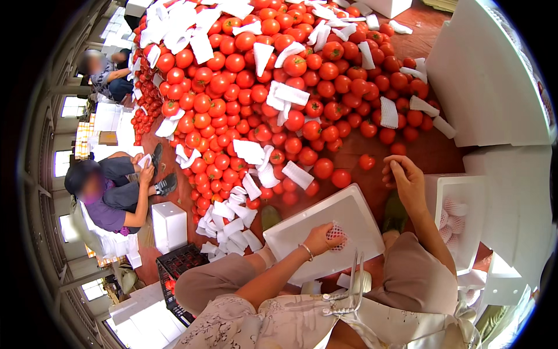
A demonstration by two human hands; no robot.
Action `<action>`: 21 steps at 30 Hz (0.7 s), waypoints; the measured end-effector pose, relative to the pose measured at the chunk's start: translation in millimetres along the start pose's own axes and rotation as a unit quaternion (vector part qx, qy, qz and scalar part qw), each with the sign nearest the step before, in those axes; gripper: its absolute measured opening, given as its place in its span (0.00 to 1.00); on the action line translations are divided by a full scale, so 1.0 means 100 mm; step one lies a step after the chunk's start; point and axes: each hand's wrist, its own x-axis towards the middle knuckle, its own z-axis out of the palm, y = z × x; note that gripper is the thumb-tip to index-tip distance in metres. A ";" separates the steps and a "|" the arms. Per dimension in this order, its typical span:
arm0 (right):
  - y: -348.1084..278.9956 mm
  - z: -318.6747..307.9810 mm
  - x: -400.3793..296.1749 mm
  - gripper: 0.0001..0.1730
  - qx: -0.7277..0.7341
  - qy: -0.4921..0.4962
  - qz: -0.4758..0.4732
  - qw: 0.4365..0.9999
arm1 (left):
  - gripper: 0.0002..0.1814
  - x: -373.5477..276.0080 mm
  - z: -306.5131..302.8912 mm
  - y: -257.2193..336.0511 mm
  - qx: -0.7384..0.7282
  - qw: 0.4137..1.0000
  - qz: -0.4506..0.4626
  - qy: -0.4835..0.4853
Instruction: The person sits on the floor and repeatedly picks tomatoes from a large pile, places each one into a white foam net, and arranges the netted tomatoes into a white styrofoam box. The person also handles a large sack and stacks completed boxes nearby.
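My left hand holds a tomato in a white foam net sleeve above a white foam box lid that lies between my knees. Out to the right, my right hand is raised with its fingers curled, near the edge of the tomato heap; whether anything is between its fingers cannot be told. A large heap of red tomatoes spreads over the red floor before me. Flattened white foam net sleeves lie scattered on it, with a pile of them at its near left edge.
An open white foam box with net-wrapped tomatoes stands at my right, beside tall stacked foam boxes. A black plastic crate is at my left. A co-worker sits farther left by a white foam box; others are behind.
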 end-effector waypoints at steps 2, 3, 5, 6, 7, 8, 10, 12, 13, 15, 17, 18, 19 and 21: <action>0.15 0.01 0.04 0.09 -0.015 -0.024 0.006 1.000 | 0.26 0.12 0.08 -0.27 0.058 0.998 0.021 -0.018; 0.30 -0.02 0.06 0.09 -0.023 -0.037 0.004 0.999 | 0.26 0.16 0.12 -0.37 0.089 0.995 0.030 -0.028; 0.39 0.01 0.08 0.09 -0.032 -0.054 0.014 0.998 | 0.27 0.20 0.13 -0.49 0.187 0.981 0.048 -0.024; 0.41 -0.01 0.06 0.09 -0.039 -0.053 0.029 0.997 | 0.27 0.25 0.15 -0.52 0.232 0.970 0.060 -0.025; 0.44 -0.05 0.04 0.09 -0.047 -0.052 0.047 0.996 | 0.26 0.24 0.12 -0.39 0.236 0.967 0.091 0.019; 0.44 -0.09 0.05 0.09 -0.054 -0.037 0.045 0.997 | 0.25 0.21 0.09 -0.26 0.239 0.961 0.121 0.063; 0.44 -0.09 0.02 0.09 -0.060 -0.017 0.046 0.997 | 0.22 0.11 -0.04 0.14 0.214 0.960 0.128 0.130; 0.43 -0.06 0.02 0.09 -0.049 -0.018 0.058 0.997 | 0.17 0.16 -0.25 0.54 0.159 0.966 0.098 0.178; 0.40 -0.05 0.06 0.09 -0.045 -0.017 0.059 0.997 | 0.14 0.18 -0.34 0.62 0.138 0.967 0.101 0.192; 0.37 -0.04 0.10 0.10 -0.044 -0.042 0.046 0.997 | 0.07 0.23 -0.53 0.72 0.093 0.966 0.109 0.216; 0.43 -0.02 0.04 0.09 -0.053 -0.052 0.048 0.996 | 0.05 0.37 -0.73 0.64 0.109 0.928 0.203 0.293; 0.46 -0.05 0.02 0.09 -0.062 -0.045 0.048 0.996 | 0.08 0.47 -0.81 0.66 0.141 0.937 0.128 0.291; 0.43 -0.03 0.05 0.09 -0.063 -0.044 0.038 0.996 | 0.11 0.51 -0.93 0.70 0.181 0.936 0.055 0.297; 0.45 0.01 0.06 0.10 -0.060 -0.062 0.052 0.995 | 0.19 0.70 -0.98 0.32 0.295 0.896 0.073 0.324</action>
